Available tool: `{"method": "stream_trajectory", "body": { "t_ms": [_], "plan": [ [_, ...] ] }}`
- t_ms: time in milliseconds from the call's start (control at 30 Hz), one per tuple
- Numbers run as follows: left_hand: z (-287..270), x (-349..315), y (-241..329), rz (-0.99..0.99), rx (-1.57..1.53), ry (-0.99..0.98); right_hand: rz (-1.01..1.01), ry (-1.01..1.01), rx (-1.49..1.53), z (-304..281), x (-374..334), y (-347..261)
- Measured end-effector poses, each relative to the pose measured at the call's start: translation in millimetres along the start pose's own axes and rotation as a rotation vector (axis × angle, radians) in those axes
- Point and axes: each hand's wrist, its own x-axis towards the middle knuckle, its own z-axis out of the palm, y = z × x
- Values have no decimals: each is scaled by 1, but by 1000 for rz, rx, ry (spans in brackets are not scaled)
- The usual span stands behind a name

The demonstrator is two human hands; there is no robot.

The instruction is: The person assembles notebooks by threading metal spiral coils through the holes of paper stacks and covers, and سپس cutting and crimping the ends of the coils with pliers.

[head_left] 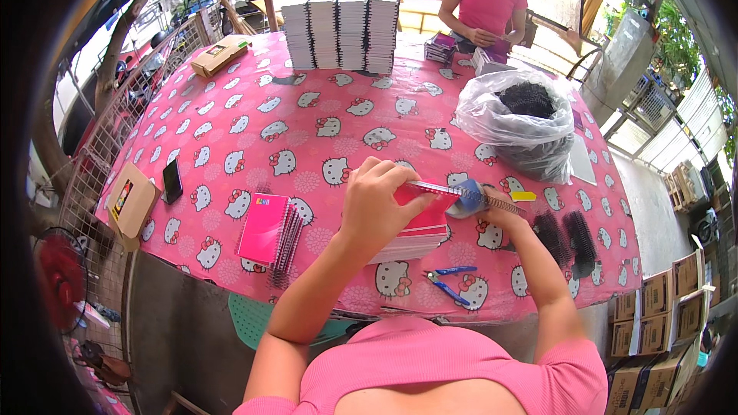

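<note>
While the head view shows one pink notebook (432, 217) tilted above the near edge of the table (369, 119), the left hand (378, 198) pinches its upper edge between thumb and fingers. The right hand (500, 214) is beside one thin, springy coil (503, 202) at the notebook's edge; its fingers are partly hidden by one rounded blue-grey object (464, 200), so I cannot tell whether it grips. White sheets lie stacked under the notebook. One pile of glossy pink notebooks (264, 228) sits to the left, and one pair of blue-handled pliers (450, 284) lies nearby. Two bristly black coil bundles (566, 237) rest at right, below one crinkled, clear plastic bag (507, 127) of black coils. Farther off stand four tall notebook stacks (340, 32); two cardboard boxes (220, 56) and one flat phone (172, 181) lie leftward on the smooth, pink-printed cover.
</note>
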Motion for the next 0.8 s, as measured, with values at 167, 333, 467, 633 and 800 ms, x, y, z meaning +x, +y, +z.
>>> {"method": "stream_trajectory", "body": {
  "t_ms": [167, 333, 467, 633, 800],
  "plan": [
    [2, 0, 1, -21, -12, -11, -139, 177, 542, -73, 41, -36],
    [0, 5, -1, -77, -22, -70, -678, 323, 225, -126, 31, -92],
    [2, 5, -1, -81, -14, -83, -269, 31, 877, -130, 36, -96],
    [3, 4, -2, -74, -17, -88, -422, 191, 458, -104, 48, -72],
    [-1, 5, -5, -87, -83, -32, -236, 97, 248, -123, 57, -123]
  ]
}}
